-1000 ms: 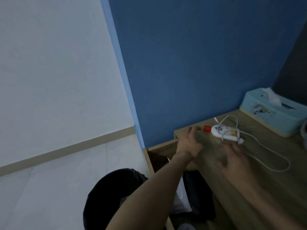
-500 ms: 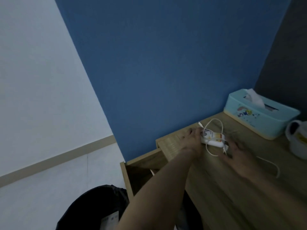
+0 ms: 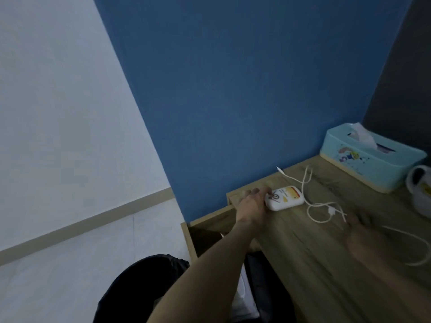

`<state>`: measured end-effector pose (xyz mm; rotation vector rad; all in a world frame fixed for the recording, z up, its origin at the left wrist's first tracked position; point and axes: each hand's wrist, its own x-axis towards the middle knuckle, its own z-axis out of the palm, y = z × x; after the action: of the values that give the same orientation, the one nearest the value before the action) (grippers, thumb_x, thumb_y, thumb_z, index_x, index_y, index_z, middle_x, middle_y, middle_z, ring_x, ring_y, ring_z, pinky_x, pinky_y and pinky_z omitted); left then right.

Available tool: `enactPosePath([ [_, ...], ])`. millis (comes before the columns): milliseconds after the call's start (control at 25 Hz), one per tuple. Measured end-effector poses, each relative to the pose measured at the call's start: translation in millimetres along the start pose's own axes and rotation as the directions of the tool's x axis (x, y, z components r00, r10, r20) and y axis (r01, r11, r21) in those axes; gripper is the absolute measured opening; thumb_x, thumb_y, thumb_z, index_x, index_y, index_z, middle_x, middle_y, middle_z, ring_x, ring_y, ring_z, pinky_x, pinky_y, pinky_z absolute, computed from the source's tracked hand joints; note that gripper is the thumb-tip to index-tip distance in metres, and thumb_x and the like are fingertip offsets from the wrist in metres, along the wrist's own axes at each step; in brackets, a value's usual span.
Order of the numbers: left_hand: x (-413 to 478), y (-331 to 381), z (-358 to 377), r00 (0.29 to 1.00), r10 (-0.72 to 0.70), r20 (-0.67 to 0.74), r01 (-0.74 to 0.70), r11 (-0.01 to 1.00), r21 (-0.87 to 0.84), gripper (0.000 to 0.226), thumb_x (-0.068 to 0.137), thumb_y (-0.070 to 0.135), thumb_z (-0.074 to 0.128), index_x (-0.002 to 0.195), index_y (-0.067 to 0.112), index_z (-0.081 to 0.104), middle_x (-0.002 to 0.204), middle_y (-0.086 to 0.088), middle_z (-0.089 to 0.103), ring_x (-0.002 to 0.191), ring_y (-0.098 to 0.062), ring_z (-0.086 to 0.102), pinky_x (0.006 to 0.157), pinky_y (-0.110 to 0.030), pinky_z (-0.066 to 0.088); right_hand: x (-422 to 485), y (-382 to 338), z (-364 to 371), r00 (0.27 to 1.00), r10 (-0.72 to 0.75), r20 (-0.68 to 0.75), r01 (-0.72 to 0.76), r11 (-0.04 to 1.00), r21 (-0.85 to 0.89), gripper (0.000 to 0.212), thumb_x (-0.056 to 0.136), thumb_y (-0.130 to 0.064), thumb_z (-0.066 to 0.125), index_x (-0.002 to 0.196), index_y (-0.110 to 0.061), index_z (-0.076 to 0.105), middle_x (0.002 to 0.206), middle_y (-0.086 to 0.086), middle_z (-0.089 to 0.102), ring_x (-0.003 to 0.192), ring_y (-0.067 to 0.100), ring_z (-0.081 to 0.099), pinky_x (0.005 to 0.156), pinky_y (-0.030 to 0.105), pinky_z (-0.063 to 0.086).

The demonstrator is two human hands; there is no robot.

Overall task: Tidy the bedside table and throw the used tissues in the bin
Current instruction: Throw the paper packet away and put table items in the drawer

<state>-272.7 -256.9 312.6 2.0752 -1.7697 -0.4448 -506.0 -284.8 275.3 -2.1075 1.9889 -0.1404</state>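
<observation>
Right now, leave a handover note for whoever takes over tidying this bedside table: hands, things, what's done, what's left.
Left hand is on the left end of the white tube; grip unclear.
Right hand, blurred, open over the table by the white cable.
Tissue box and mug back right; bin on the floor, lower left.
Done: no loose tissues show on the table.
Left: put away tube and cable.

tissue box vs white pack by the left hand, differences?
The tissue box is pale blue, the white pack white with an orange-yellow label. The tissue box is larger and taller; the white pack lies flat. The left hand touches the white pack, no hand touches the tissue box. Both sit on the bedside table.
</observation>
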Motion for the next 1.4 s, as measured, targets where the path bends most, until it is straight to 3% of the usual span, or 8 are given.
enactPosePath([
  [160, -20, -5, -8, 1.000, -0.017, 0.011, 0.018, 0.999, -0.028, 0.036, 0.093, 0.009, 0.048, 0.126, 0.024, 0.047, 0.122, -0.009, 0.057, 0.116, -0.028, 0.049, 0.093, -0.042, 0.043, -24, -51, -21, 0.970, -0.102, -0.222, 0.115, 0.992, 0.045, 0.046, 0.095, -0.021, 0.036, 0.137, -0.001, 0.038, 0.145, 0.027, 0.036, 0.134, 0.045, 0.031, 0.104, 0.057, 0.029],
  [440, -46, -17, -10, 0.999, -0.039, -0.010, 0.039, 0.997, -0.064, 0.043, 0.088, 0.006, 0.057, 0.128, 0.021, 0.048, 0.121, -0.012, 0.057, 0.115, -0.030, 0.051, 0.090, -0.040, 0.044, -34, -85, 2, 0.951, -0.305, 0.046, 0.307, 0.949, -0.065, 0.062, 0.095, -0.036, 0.031, 0.148, -0.018, 0.002, 0.159, 0.005, 0.007, 0.146, 0.022, 0.006, 0.115, 0.042, 0.019],
  [560, -57, -29, -11, 0.997, -0.066, -0.029, 0.063, 0.992, -0.109, 0.045, 0.085, 0.002, 0.061, 0.125, 0.021, 0.051, 0.120, -0.011, 0.057, 0.114, -0.029, 0.053, 0.091, -0.039, 0.047, -39, -93, -2, 0.964, -0.263, -0.020, 0.262, 0.964, -0.045, 0.064, 0.092, -0.038, 0.037, 0.146, -0.010, 0.017, 0.155, 0.011, 0.021, 0.143, 0.027, 0.018, 0.111, 0.048, 0.028],
  [760, -77, -51, -18, 0.997, 0.031, -0.076, -0.049, 0.966, -0.254, 0.033, 0.072, -0.003, 0.059, 0.104, 0.008, 0.062, 0.101, -0.017, 0.066, 0.096, -0.032, 0.061, 0.076, -0.033, 0.051, -60, -134, 1, 0.773, -0.634, -0.016, 0.634, 0.773, 0.024, 0.071, 0.074, -0.033, 0.059, 0.137, -0.009, 0.039, 0.138, 0.014, 0.050, 0.125, 0.033, 0.048, 0.102, 0.041, 0.040],
  [920, -108, -74, -31, 0.994, 0.059, -0.087, -0.078, 0.970, -0.232, 0.029, 0.069, -0.004, 0.061, 0.095, 0.006, 0.060, 0.096, -0.014, 0.066, 0.092, -0.027, 0.055, 0.072, -0.023, 0.037, -82, -166, 3, 0.766, -0.630, 0.126, 0.636, 0.772, -0.004, 0.060, 0.064, -0.036, 0.067, 0.116, -0.009, 0.057, 0.113, 0.014, 0.058, 0.101, 0.034, 0.058, 0.080, 0.035, 0.047],
  [1040, -133, -96, -28, 0.997, -0.028, -0.077, 0.020, 0.995, -0.100, 0.037, 0.080, 0.010, 0.062, 0.116, 0.012, 0.056, 0.129, -0.011, 0.057, 0.126, -0.027, 0.044, 0.102, -0.037, 0.033, -108, -172, 22, 0.791, -0.604, 0.095, 0.600, 0.797, 0.069, 0.054, 0.050, -0.039, 0.067, 0.091, -0.004, 0.065, 0.088, 0.018, 0.062, 0.079, 0.037, 0.062, 0.065, 0.037, 0.050],
  [1200, -149, -125, -15, 0.974, -0.209, 0.085, 0.208, 0.978, 0.010, 0.053, 0.095, 0.027, 0.043, 0.146, 0.019, 0.030, 0.163, -0.001, -0.003, 0.148, -0.020, -0.015, 0.117, -0.054, -0.003, -142, -185, 45, 0.841, -0.531, 0.099, 0.535, 0.845, -0.016, 0.047, 0.072, -0.041, 0.066, 0.106, -0.009, 0.061, 0.105, 0.016, 0.061, 0.093, 0.030, 0.061, 0.067, 0.028, 0.041],
  [1400, -149, -128, -7, 0.977, -0.204, 0.059, 0.206, 0.978, -0.026, 0.057, 0.098, 0.026, 0.039, 0.151, 0.015, 0.019, 0.162, 0.000, -0.012, 0.148, -0.019, -0.017, 0.118, -0.051, 0.004, -146, -191, 87, 0.925, -0.327, 0.194, 0.319, 0.945, 0.068, 0.041, 0.079, -0.036, 0.053, 0.107, -0.007, 0.061, 0.113, 0.017, 0.060, 0.100, 0.032, 0.060, 0.068, 0.026, 0.037],
])
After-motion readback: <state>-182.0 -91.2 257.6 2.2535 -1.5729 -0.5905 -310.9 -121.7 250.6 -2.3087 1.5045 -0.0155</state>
